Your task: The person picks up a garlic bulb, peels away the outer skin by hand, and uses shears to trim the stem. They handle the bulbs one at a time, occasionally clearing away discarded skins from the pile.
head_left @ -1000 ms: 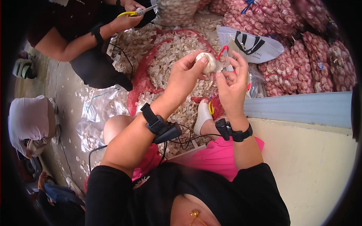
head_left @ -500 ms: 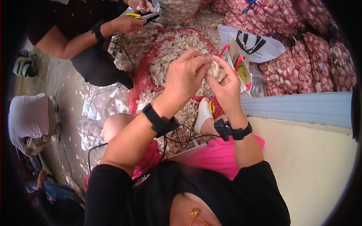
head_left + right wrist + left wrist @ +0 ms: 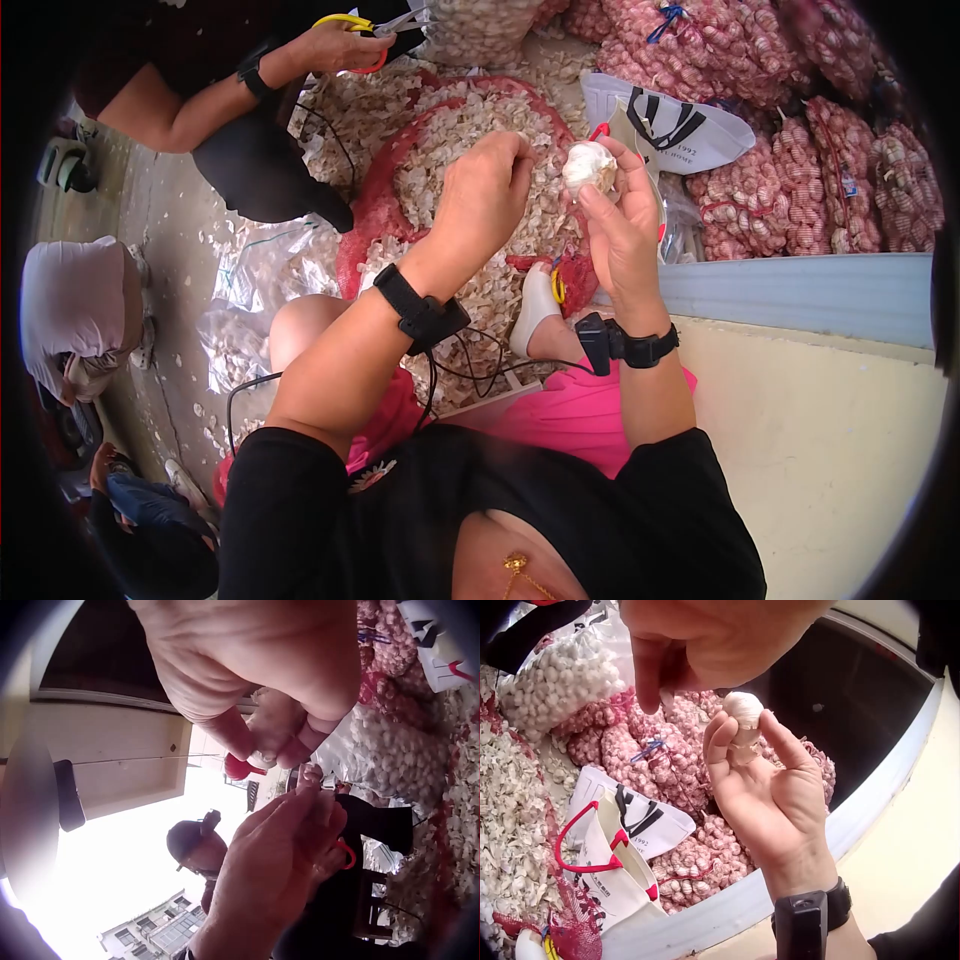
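Note:
A whitish garlic bulb (image 3: 588, 168) is held between the thumb and fingertips of my right hand (image 3: 625, 220). In the left wrist view the bulb (image 3: 742, 712) shows a smooth white top, with ragged skin hanging at its lower end. My left hand (image 3: 485, 195) is apart from the bulb, to its left, fingers bent down and thumb against them. A pale flake of garlic skin (image 3: 667, 699) shows at the left fingertips. In the right wrist view the left hand (image 3: 262, 855) lies below the bulb (image 3: 274, 724).
Loose garlic skins (image 3: 440, 180) cover a red mesh (image 3: 365, 240) below. A white tote bag (image 3: 670, 125) and net sacks of garlic (image 3: 770, 190) stand to the right, near a low wall (image 3: 800, 285). Another person's hand (image 3: 335, 48) holds yellow-handled scissors (image 3: 345, 20).
The garlic bulb passed from my left hand to my right, with both hands on it half a second ago. Since then my left hand has drawn away to the left.

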The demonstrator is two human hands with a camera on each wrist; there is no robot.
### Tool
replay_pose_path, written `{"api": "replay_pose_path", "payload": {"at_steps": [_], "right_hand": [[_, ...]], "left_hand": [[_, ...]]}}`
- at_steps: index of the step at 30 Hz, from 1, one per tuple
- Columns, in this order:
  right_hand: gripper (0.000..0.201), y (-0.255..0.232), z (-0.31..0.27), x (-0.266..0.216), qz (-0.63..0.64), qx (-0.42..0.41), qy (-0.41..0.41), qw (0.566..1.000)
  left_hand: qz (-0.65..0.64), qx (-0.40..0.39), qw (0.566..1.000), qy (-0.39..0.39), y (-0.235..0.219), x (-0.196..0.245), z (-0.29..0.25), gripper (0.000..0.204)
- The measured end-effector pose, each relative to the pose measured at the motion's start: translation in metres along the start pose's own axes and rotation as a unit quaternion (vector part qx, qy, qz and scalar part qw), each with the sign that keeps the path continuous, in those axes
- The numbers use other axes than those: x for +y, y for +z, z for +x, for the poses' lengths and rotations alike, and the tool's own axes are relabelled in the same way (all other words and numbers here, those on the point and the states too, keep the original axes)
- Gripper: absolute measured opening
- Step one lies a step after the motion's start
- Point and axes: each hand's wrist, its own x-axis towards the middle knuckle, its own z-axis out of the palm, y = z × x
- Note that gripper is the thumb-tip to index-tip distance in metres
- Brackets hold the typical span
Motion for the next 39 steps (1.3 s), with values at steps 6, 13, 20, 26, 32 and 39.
{"api": "replay_pose_path", "payload": {"at_steps": [6,13,20,26,32,39], "right_hand": [[0.049,-0.005,0.0,-0.002,0.006,-0.034,0.033,0.999],[0.029,-0.001,-0.005,-0.008,-0.245,0.057,-0.013,0.968],[0.014,-0.002,-0.004,0.005,-0.466,0.053,-0.258,0.845],[0.009,-0.005,0.0,0.004,-0.503,0.057,-0.277,0.817],[0.005,-0.013,0.001,0.01,-0.376,0.095,-0.18,0.904],[0.011,-0.017,0.003,-0.002,-0.098,0.116,0.001,0.988]], "left_hand": [[-0.199,-0.063,0.971,-0.117,-0.005,0.02,0.005,0.024],[-0.369,-0.161,0.885,-0.233,-0.001,0.021,0.003,0.03],[-0.48,-0.153,0.838,-0.212,0.012,0.007,-0.002,0.02],[-0.492,-0.155,0.829,-0.216,0.014,0.006,-0.005,0.019],[-0.52,-0.171,0.793,-0.268,0.009,0.01,-0.001,0.021],[-0.536,-0.2,0.772,-0.276,0.003,0.003,0.006,0.026]]}}
